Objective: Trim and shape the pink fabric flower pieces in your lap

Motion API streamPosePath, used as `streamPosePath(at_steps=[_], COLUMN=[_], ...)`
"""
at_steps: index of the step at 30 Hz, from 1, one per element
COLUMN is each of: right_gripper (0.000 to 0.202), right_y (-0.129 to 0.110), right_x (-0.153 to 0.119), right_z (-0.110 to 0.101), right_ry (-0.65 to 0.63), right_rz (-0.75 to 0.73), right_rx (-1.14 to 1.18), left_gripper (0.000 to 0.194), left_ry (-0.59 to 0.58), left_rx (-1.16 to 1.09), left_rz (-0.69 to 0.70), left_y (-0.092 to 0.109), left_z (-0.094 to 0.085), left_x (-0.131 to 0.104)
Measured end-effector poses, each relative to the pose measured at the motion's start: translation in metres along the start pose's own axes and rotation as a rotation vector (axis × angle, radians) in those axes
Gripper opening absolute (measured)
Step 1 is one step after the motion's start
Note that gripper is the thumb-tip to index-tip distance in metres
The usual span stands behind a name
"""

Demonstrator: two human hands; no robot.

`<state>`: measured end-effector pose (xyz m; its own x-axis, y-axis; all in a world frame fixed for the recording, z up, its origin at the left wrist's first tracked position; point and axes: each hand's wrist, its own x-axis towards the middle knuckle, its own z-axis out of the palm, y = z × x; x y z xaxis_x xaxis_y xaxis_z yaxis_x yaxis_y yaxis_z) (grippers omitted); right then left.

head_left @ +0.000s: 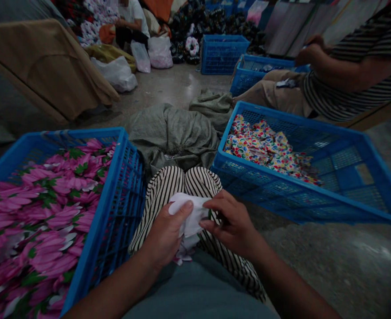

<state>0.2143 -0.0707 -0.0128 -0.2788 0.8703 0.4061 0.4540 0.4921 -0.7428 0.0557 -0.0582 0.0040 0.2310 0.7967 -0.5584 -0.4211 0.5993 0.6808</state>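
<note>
Above my striped lap, a white fabric piece (191, 217) is held between both hands. My left hand (167, 232) grips its left side, the thumb pressed on top. At its right edge, my right hand (230, 219) is closed with thumb and fingertips at the cloth, where a bit of dark green shows. White and pink petal-like parts (184, 254) hang below the left hand. To my left stands a blue crate (115, 177) heaped with pink fabric flower pieces (49, 212) that have green leaf shapes.
On the right, another blue crate (282, 186) holds colourful printed fabric pieces (265, 144). Grey-green sacks (175, 128) lie ahead of my knees. A person in a striped shirt (355, 66) sits at the right. Plastic bags (160, 51) and further blue crates (224, 55) stand farther back.
</note>
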Motion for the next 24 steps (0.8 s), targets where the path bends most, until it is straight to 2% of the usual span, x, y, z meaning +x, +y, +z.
streamPosePath(at_steps=[5,7,11,13,15,16,18,21,24], right_gripper=[0.006,0.009,0.020,0.021,0.020,0.017,0.006,0.018,0.022], right_y=[0.000,0.001,0.008,0.014,0.016,0.016,0.010,-0.002,-0.008], right_x=[0.006,0.007,0.007,0.005,0.003,0.001,-0.002,-0.005,-0.005], right_z=[0.003,0.004,0.003,0.000,-0.005,-0.008,-0.013,-0.017,-0.018], right_ry=[-0.009,0.025,0.185,0.286,0.332,0.315,0.187,-0.069,-0.137], right_rz=[0.015,0.055,0.230,0.332,0.381,0.373,0.297,0.153,0.081], right_rx=[0.011,0.068,0.165,0.185,0.186,0.175,0.116,-0.055,-0.245], left_gripper=[0.015,0.014,0.012,0.013,0.014,0.015,0.014,0.012,0.011], left_ry=[-0.011,-0.014,0.004,0.017,0.031,0.042,0.048,0.024,0.009], left_rx=[-0.084,-0.089,-0.096,-0.113,-0.124,-0.124,-0.121,-0.130,-0.146], left_rz=[-0.091,-0.107,-0.112,-0.115,-0.121,-0.123,-0.115,-0.095,-0.089], left_y=[-0.001,-0.002,-0.003,-0.003,-0.003,-0.003,-0.003,-0.004,-0.003], left_z=[0.001,0.001,0.000,-0.001,-0.002,-0.002,-0.002,0.000,0.003], left_x=[0.000,-0.001,-0.001,0.000,0.001,0.002,0.003,0.003,0.002])
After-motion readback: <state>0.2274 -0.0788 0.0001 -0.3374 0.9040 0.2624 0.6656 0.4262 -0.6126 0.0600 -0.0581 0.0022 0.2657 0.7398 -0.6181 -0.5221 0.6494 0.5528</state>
